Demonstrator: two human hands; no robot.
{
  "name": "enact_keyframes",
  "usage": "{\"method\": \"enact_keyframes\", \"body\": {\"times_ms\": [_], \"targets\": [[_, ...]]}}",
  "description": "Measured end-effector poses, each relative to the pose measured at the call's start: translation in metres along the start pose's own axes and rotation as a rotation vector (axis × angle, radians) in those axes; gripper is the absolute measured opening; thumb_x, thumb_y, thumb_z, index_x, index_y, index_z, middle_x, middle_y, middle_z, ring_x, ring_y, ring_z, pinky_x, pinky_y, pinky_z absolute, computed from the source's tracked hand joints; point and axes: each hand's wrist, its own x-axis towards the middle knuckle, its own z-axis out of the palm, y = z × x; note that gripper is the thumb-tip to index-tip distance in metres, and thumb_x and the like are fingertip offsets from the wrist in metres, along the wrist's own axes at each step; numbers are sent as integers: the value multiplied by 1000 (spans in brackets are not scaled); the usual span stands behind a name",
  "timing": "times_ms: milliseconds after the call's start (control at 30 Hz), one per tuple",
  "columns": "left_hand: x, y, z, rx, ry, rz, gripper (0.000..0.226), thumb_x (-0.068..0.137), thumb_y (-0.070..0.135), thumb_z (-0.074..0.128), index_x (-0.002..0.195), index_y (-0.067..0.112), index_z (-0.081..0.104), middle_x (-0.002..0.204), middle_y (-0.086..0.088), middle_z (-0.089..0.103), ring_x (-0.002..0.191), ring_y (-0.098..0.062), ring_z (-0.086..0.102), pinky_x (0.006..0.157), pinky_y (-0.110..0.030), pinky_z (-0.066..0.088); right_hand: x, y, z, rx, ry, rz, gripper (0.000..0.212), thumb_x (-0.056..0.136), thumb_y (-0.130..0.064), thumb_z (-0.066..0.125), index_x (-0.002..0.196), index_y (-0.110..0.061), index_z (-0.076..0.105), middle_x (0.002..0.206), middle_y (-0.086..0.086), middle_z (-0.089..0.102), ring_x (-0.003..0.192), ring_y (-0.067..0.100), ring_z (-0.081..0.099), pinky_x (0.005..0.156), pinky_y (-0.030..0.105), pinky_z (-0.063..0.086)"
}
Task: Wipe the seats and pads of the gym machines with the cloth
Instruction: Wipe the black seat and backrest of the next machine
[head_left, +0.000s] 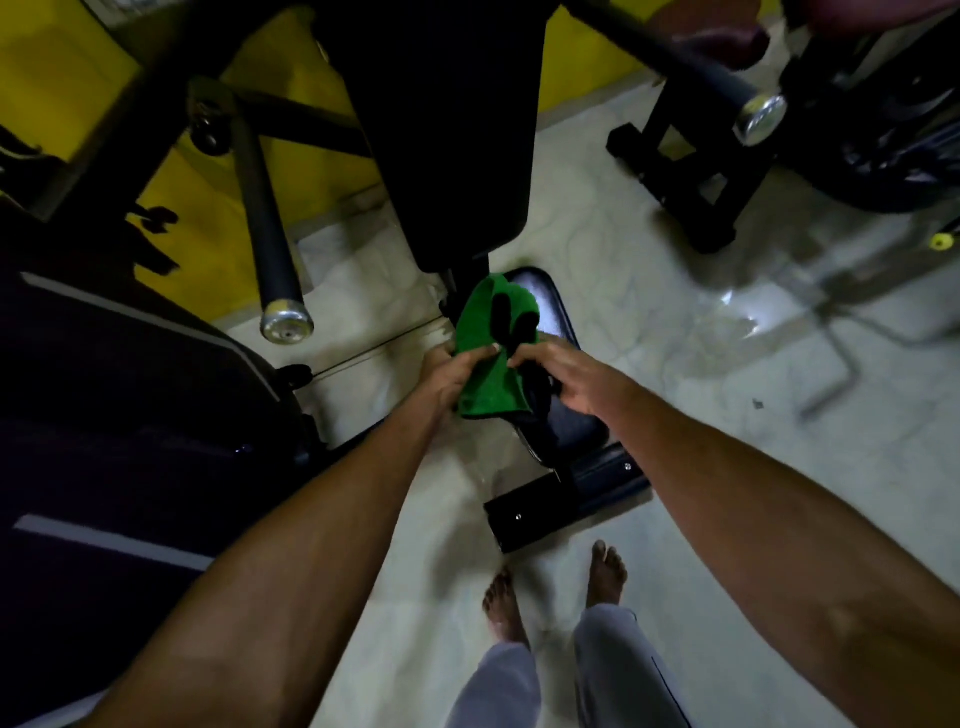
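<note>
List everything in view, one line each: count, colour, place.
cloth: one, green, held above the seat
seat: one, black, low centre, under the cloth
back pad: one, black, upright behind the seat
bars: two, black with chrome end caps, one left of the seat, the other upper right
padded bench: one, black with pale stripes, far left
knob: one, yellow, right edge
wall: one, yellow, at the back
floor: one, pale, underfoot
left hand: one, grips the cloth
right hand: one, pinches the cloth
feet: two, bare, bottom centre
trouser legs: two, grey, bottom edge
</note>
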Motion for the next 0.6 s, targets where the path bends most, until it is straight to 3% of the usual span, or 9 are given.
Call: {"method": "enact_keyframes", "body": {"times_ms": [67, 133, 200, 267, 333, 400, 467, 533, 600], "targets": [[2, 22, 8, 111, 50, 90, 51, 70, 25, 85, 115, 7, 69, 108, -17, 74, 89, -27, 71, 86, -46, 60, 4, -12, -4, -283, 336, -169, 54, 82, -8, 79, 132, -4, 60, 125, 18, 67, 106, 24, 65, 78, 14, 51], [2, 43, 16, 274, 105, 196, 58, 66, 35, 83, 117, 13, 67, 111, -10, 73, 95, -27, 71, 87, -42, 58, 12, -14, -9, -467, 600, -340, 76, 77, -18, 86, 143, -9, 51, 139, 17, 56, 125, 32, 57, 99, 31, 48], [1, 62, 26, 435, 148, 298, 49, 76, 29, 80, 120, 14, 65, 115, -11, 71, 102, -29, 67, 89, -37, 55, 21, -10, -7, -467, 567, -512, 102, 67, -30, 91, 152, -10, 38, 151, 16, 43, 137, 34, 47, 111, 47, 42], [1, 78, 33, 538, 146, 364, 48, 80, 27, 77, 124, 17, 63, 119, -10, 70, 106, -28, 66, 91, -36, 54, 31, -11, 0, -454, 403, -577, 126, 59, -37, 94, 159, -14, 20, 161, 14, 27, 149, 29, 32, 120, 47, 33], [5, 88, 38, 611, 68, 402, 45, 80, 26, 77, 123, 20, 63, 113, -7, 71, 102, -24, 67, 89, -33, 54, 42, -16, 7, -443, 341, -583, 138, 58, -28, 97, 162, -18, 7, 163, 13, 21, 151, 26, 26, 122, 43, 28], [11, 97, 38, 609, 3, 417, 30, 82, 25, 77, 108, 18, 66, 95, -5, 71, 89, -20, 67, 78, -29, 53, 55, -20, 9, -354, 318, -589, 130, 65, -16, 91, 163, -24, 6, 158, 13, 33, 144, 25, 38, 119, 43, 36], [18, 105, 38, 492, -25, 450, 17, 85, 26, 77, 95, 14, 70, 87, -5, 71, 81, -17, 67, 75, -30, 53, 67, -20, 8, -279, 296, -600, 105, 78, 0, 76, 163, -24, 20, 147, 5, 52, 131, 16, 52, 109, 33, 45], [34, 108, 32, 334, 35, 462, 17, 88, 27, 73, 95, 12, 73, 94, -7, 74, 87, -18, 68, 80, -33, 54, 84, -18, 8, -213, 339, -596, 83, 84, 5, 67, 157, -20, 37, 136, 0, 60, 123, 13, 57, 98, 20, 47], [60, 107, 16, 220, 165, 457, 20, 91, 36, 66, 98, 18, 70, 101, -5, 73, 95, -21, 67, 84, -37, 55, 106, -15, 12, -74, 382, -563, 74, 87, -5, 71, 153, -24, 44, 134, -1, 64, 122, 16, 60, 98, 23, 50]]}}
